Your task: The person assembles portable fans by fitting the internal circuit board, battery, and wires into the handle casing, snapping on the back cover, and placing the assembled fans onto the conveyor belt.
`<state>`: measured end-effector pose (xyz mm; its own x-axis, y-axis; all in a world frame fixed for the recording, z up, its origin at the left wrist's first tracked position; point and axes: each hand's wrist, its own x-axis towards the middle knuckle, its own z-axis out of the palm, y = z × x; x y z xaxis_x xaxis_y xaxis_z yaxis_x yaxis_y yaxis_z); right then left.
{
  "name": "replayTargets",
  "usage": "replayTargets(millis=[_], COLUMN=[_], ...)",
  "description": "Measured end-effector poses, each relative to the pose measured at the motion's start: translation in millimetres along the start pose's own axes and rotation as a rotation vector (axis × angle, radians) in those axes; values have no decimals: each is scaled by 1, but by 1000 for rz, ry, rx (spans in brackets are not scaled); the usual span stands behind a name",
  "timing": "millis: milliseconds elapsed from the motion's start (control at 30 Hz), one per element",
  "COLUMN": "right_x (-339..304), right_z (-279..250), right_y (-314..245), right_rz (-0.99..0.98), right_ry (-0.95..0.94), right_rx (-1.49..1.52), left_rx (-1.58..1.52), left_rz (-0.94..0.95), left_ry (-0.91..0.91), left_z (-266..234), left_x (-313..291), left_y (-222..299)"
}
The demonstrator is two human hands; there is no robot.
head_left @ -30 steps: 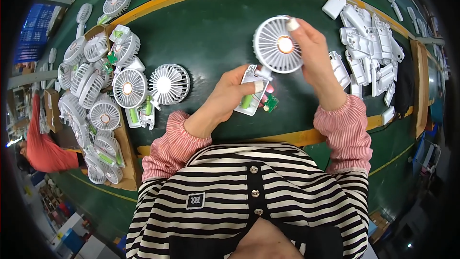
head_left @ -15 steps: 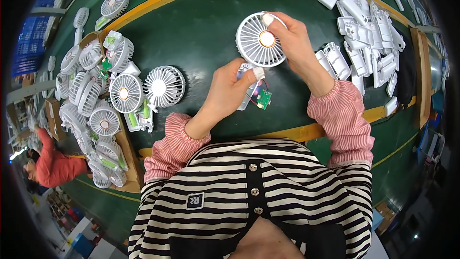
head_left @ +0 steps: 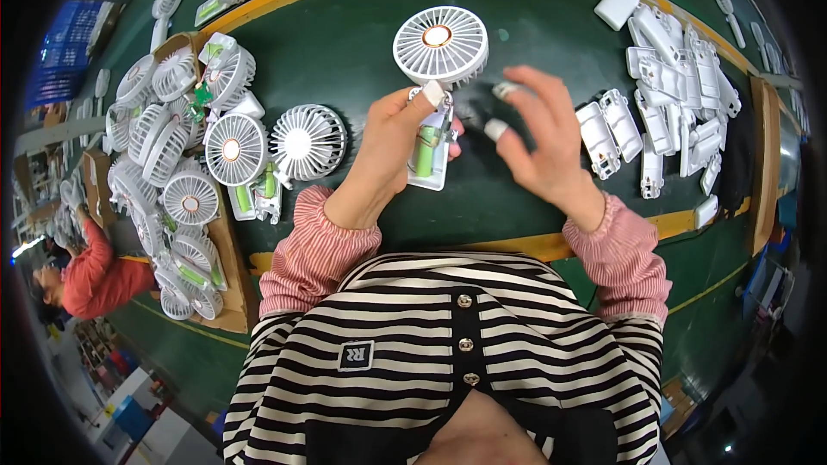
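Upright in front of me is a white handheld fan (head_left: 452, 62), with a round slatted grille and an orange ring at its hub. My left hand (head_left: 381, 155) grips its opened handle just below the grille. A green battery cell (head_left: 425, 160) shows inside the handle's white shell, and the fingers behind are mostly hidden. To the right of the fan and apart from it, my right hand (head_left: 544, 148) has its fingers spread with nothing visible in them. White covers sit on some fingertips. Nearest on the left lies a second fan head (head_left: 307, 143) with its blades uncovered.
Many part-built fans (head_left: 191, 198) pile up at the left in a cardboard box (head_left: 228, 280). White handle shells (head_left: 659, 112) heap on the right side of the green table (head_left: 370, 21). A person in red (head_left: 99, 271) works at the far left.
My right hand has let go of the fan's grille and moved right and down. The fan has turned in my left hand, so the green cell now shows instead of the circuit board.
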<state>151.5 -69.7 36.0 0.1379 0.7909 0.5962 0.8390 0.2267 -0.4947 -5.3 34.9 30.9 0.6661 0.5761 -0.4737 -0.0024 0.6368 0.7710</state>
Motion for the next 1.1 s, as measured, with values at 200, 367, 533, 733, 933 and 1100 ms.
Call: replayTargets(millis=[200, 367, 533, 733, 933, 1100], right_x=[15, 21, 27, 35, 41, 35], right_z=[21, 25, 22, 17, 12, 10], right_y=[-20, -22, -23, -28, -28, -34], right_rz=[-200, -238, -278, -336, -261, -233], right_ry=[-1, -63, -46, -99, -256, -205], right_rx=[68, 48, -11, -34, 68, 50], left_rx=[-142, -134, -269, -285, -304, -321], left_rz=[-28, -24, -143, -264, -278, -250], left_ry=[44, -54, -219, -285, -296, -261], left_z=[8, 6, -1, -3, -3, -1], left_x=[-9, -9, -8, -7, -8, -7], left_y=[-4, -7, -7, -8, -8, -10])
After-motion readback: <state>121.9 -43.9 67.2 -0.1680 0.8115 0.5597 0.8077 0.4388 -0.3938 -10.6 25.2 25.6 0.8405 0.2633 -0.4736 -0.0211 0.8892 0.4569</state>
